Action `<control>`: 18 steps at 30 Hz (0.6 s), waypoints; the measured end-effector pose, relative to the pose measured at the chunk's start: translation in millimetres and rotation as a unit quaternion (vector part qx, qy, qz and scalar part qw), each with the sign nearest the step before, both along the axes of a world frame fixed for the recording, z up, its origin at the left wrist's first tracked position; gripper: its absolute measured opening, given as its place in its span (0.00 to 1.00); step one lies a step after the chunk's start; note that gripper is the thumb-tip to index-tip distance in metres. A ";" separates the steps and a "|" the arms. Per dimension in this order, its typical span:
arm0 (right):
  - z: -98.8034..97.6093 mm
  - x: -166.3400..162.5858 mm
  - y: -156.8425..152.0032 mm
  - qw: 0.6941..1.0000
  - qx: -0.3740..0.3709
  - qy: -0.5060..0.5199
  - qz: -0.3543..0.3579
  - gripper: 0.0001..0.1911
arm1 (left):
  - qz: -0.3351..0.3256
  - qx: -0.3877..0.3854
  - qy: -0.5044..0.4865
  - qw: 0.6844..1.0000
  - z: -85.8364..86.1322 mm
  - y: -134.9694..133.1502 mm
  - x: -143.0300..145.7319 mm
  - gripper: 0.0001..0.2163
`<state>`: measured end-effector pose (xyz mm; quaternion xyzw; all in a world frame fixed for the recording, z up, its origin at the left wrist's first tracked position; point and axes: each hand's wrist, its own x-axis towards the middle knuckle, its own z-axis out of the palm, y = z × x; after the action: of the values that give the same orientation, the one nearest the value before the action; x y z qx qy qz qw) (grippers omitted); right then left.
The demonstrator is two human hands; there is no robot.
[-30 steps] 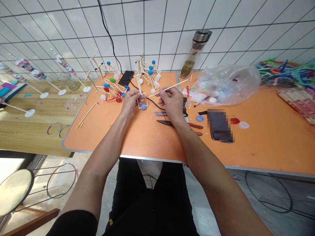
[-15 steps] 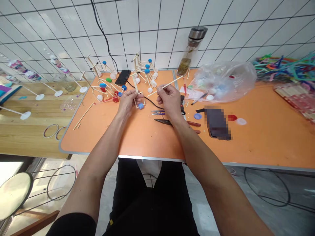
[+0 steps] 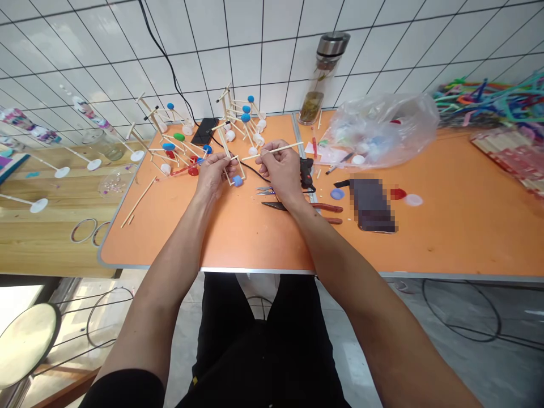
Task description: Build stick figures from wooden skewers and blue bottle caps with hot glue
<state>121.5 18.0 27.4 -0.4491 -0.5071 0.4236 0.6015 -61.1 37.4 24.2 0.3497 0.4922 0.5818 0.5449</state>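
Observation:
My left hand (image 3: 212, 175) is closed on a small frame of thin wooden sticks (image 3: 232, 164) with a blue bottle cap (image 3: 237, 181) at its lower corner. My right hand (image 3: 280, 170) pinches a long wooden stick (image 3: 280, 149) that points up to the right, its near end close to the frame. Both hands hover over the orange table (image 3: 446, 249), a little apart from each other.
Finished stick-and-cap models (image 3: 178, 144) stand behind my hands. Purple snips (image 3: 266, 191), red-handled pliers (image 3: 314, 207), a black glue gun (image 3: 305, 170) and a phone (image 3: 371, 204) lie near my right hand. A clear plastic bag (image 3: 382, 127), a glass bottle (image 3: 321, 76) and pipe cleaners (image 3: 484, 99) sit farther right.
Both hands have stayed closed on the frame and the stick. The long stick has tilted flatter and its near end has come closer to the frame. The camera view has shifted slightly.

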 end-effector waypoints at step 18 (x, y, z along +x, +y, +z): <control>-16.6 -7.8 3.1 0.999 0.036 -0.005 0.036 0.06 | -0.012 -0.003 -0.002 1.000 2.4 -3.2 4.0 0.11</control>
<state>113.7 21.1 10.7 -0.4108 -0.5410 0.4241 0.5989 -57.1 34.2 26.7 0.3527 0.4887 0.5741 0.5542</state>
